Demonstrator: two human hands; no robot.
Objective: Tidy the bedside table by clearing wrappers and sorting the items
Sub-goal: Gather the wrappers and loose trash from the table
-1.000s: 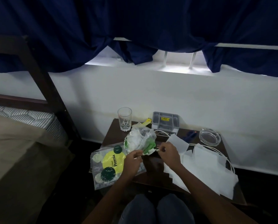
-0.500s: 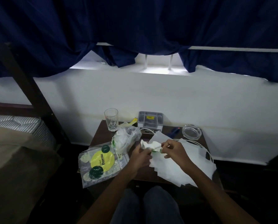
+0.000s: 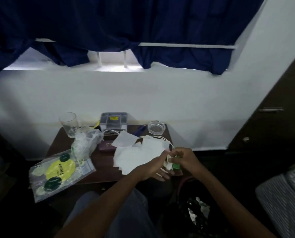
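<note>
So both hands (image 3: 170, 162) have now carried the crumpled white-and-green wrapper (image 3: 172, 164), pinched in their grip, off the dark wooden tabletop's (image 3: 102, 162) right edge, probably toward the black bag (image 3: 194, 213) below

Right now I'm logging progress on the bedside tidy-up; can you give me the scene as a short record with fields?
hands: left and right together pinch a green-and-white wrapper past the table's right front corner
table: glass, organizer, ashtray, clear bag, white papers
overhanging front left: Premia packet
floor: dark bag below the hands
</note>
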